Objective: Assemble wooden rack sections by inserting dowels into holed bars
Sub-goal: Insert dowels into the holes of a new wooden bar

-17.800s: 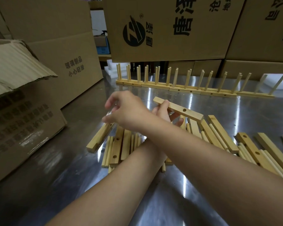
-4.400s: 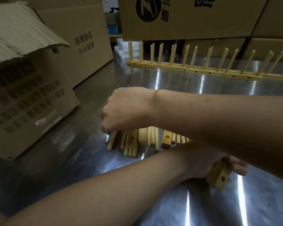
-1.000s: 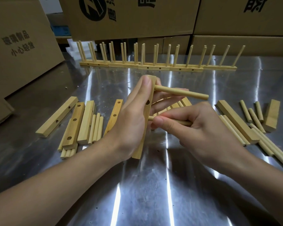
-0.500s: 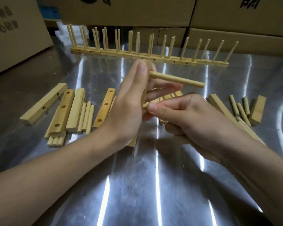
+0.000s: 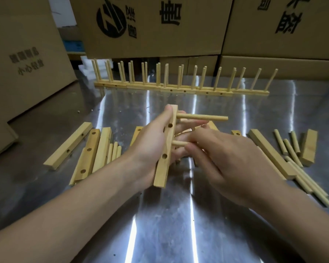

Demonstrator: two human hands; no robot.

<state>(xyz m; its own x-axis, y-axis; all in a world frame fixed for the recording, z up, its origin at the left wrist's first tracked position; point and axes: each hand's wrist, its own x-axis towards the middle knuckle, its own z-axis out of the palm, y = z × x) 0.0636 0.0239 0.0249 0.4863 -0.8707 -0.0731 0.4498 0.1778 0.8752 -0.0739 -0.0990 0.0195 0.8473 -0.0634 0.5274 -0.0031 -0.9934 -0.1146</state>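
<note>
My left hand [image 5: 150, 147] grips a holed wooden bar [image 5: 166, 158] held upright on end above the metal table [image 5: 160, 224]. One dowel [image 5: 203, 117] sticks out of the bar's top hole, pointing right. My right hand [image 5: 230, 158] pinches a second dowel [image 5: 179, 143] whose tip sits at the bar's middle, between two open side holes. Most of this dowel is hidden under my fingers.
Loose holed bars [image 5: 87, 156] and dowels [image 5: 114, 150] lie at the left; more bars [image 5: 270, 154] and dowels [image 5: 291, 147] lie at the right. Finished rack sections [image 5: 179, 88] stand in a row at the back. Cardboard boxes [image 5: 152, 25] wall the far and left sides.
The second dowel in my right hand has stayed at the bar's middle hole. The bar has turned slightly, showing its side holes. The camera view has shifted a little.
</note>
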